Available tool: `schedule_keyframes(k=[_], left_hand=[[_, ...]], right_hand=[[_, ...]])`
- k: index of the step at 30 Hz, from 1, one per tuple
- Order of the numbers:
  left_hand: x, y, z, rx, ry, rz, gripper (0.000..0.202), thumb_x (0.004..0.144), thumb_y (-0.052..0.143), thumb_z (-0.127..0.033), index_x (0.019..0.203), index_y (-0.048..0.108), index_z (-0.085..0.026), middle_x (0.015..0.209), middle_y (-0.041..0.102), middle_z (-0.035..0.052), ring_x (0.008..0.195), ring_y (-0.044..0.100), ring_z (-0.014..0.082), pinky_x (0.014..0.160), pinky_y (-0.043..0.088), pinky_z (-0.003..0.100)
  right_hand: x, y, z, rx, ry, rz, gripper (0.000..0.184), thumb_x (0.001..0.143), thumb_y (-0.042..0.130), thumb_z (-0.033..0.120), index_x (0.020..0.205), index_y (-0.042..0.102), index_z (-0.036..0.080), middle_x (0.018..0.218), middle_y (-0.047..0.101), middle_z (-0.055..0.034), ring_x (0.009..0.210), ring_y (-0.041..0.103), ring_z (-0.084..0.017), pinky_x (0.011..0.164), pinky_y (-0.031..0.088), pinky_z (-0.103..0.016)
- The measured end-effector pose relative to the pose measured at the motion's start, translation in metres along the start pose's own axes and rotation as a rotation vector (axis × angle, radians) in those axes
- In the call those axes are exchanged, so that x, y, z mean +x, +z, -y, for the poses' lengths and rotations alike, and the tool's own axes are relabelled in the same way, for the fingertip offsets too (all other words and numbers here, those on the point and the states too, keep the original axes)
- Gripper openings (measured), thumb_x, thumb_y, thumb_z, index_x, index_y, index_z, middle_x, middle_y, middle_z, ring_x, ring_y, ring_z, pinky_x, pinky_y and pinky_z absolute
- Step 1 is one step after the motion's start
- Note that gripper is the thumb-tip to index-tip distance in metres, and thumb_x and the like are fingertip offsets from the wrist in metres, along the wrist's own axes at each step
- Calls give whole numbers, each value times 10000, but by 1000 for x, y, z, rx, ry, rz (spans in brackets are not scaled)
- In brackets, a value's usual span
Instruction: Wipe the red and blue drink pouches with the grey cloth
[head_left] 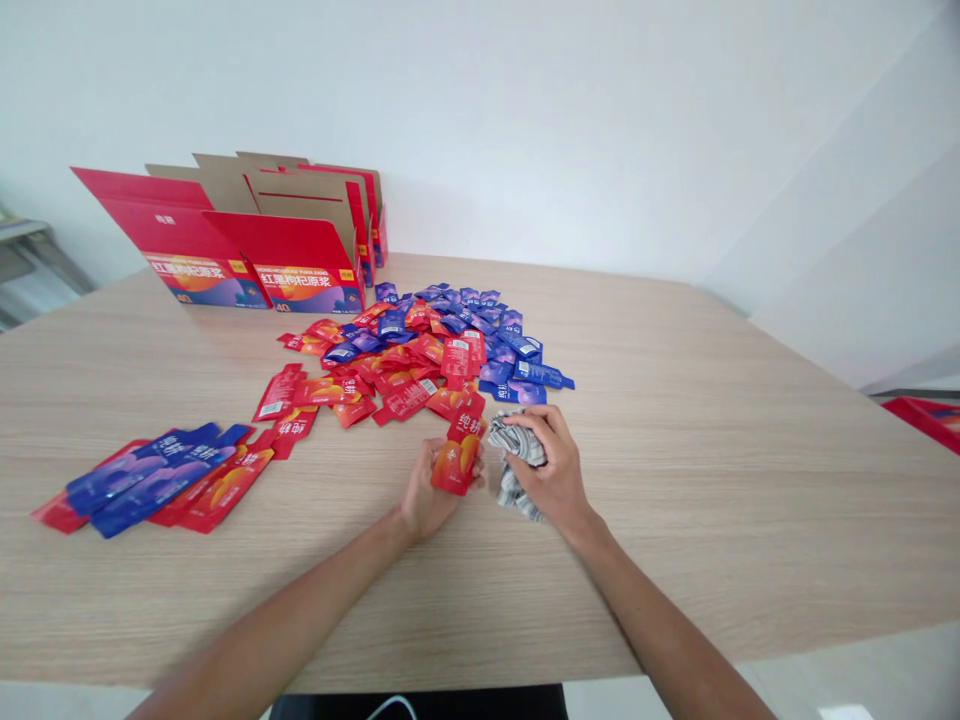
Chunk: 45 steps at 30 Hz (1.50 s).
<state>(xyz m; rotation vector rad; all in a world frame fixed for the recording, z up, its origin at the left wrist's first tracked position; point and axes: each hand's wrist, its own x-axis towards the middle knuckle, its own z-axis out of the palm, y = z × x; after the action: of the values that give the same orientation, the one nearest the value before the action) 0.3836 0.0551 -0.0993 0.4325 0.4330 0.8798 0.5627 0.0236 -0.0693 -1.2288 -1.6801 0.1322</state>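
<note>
Red pouch: the printed red pouch (460,450) lies in the left hand (424,497), front face up, with that hand's fingers curled behind it and their tips showing at its right edge.
Pouch axis: its long side runs away from the person, leaning a little right, the narrow neck end beyond the left fingers and toward the heap.
Cloth: the crumpled grey striped cloth (519,440) is pinched between the thumb and bunched fingers of the right hand (555,472), a loose tail hanging below them.
Pouch to cloth: the pouch sits just left of the cloth and the right fingers, a narrow gap between; the left hand is the nearer, being the one that holds it.
Heap: red pouches (409,400) and blue pouches (487,318) lie mixed beyond both sets of fingers.
Overlapping row: blue sachets (161,475) rest on red ones well left of the left fingers.
Cartons: open-topped cartons (307,288) stand far left beyond the fingers on the tabletop (712,450).
</note>
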Motion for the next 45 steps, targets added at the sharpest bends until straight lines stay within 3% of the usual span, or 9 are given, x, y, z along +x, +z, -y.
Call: schedule_keyframes(k=[6, 12, 16, 20, 24, 31, 38, 41, 45], left_hand=[[3, 2, -8, -86, 19, -44, 357, 770, 845, -219, 1079, 691, -127, 831, 602, -13, 672, 543, 75, 562, 441, 184], [4, 6, -10, -36, -33, -216, 186, 870, 725, -116, 1055, 711, -133, 982, 744, 59, 841, 706, 130, 728, 552, 205], [4, 5, -6, 46, -86, -199, 163, 951, 609, -179, 1024, 727, -94, 935, 766, 107, 745, 709, 159, 739, 566, 262], [4, 3, 6, 69, -84, -149, 156, 917, 631, -183, 1011, 732, -112, 967, 772, 118, 843, 729, 219, 844, 557, 330], [0, 4, 16, 123, -29, -99, 136, 868, 708, -249, 930, 736, -131, 957, 766, 95, 941, 709, 250, 857, 528, 325], [0, 3, 13, 115, 13, -115, 203, 898, 662, -326, 941, 726, -138, 866, 739, 54, 799, 666, 194, 765, 510, 280], [3, 0, 1, 81, -28, -221, 301, 876, 673, -414, 748, 674, -142, 695, 685, 42, 651, 630, 183, 711, 522, 290], [3, 0, 3, 110, -30, -212, 273, 879, 676, -383, 753, 681, -141, 673, 673, 28, 637, 622, 172, 683, 506, 279], [3, 2, 8, 139, 2, -173, 219, 877, 686, -347, 897, 725, -133, 831, 748, 52, 749, 668, 189, 748, 508, 288]], right_hand=[[2, -7, 6, -43, 15, -84, 295, 810, 626, 152, 1083, 663, 256, 1045, 563, -62, 993, 607, -246, 857, 560, -389], [3, -8, 7, -55, -20, -123, 275, 808, 636, 161, 1064, 665, 257, 1039, 567, -67, 980, 609, -253, 843, 561, -399], [1, -9, 6, -38, -87, -115, 302, 810, 639, 154, 1089, 678, 262, 1043, 549, -65, 983, 602, -257, 846, 552, -410], [-3, -6, 1, -12, -142, -8, 363, 813, 652, 134, 1142, 695, 282, 1093, 544, -67, 1018, 596, -258, 865, 544, -417], [-4, 2, -2, -31, -149, 199, 414, 819, 652, 97, 1171, 708, 307, 1113, 564, -72, 1063, 588, -262, 904, 545, -422], [-5, 5, 1, -16, -193, 386, 426, 793, 707, 47, 1151, 706, 278, 1140, 581, -80, 1086, 570, -257, 934, 538, -411], [-13, 13, 8, 24, -373, 668, 318, 787, 824, 158, 1076, 721, 239, 1118, 614, -68, 1004, 603, -211, 908, 550, -343], [-14, 16, 7, -14, -345, 564, 351, 775, 806, 115, 1093, 714, 235, 1108, 609, -76, 999, 599, -231, 897, 557, -372], [-10, 11, 0, -89, -183, 280, 403, 797, 703, 47, 1138, 698, 262, 1121, 570, -80, 1036, 577, -251, 895, 550, -402]])
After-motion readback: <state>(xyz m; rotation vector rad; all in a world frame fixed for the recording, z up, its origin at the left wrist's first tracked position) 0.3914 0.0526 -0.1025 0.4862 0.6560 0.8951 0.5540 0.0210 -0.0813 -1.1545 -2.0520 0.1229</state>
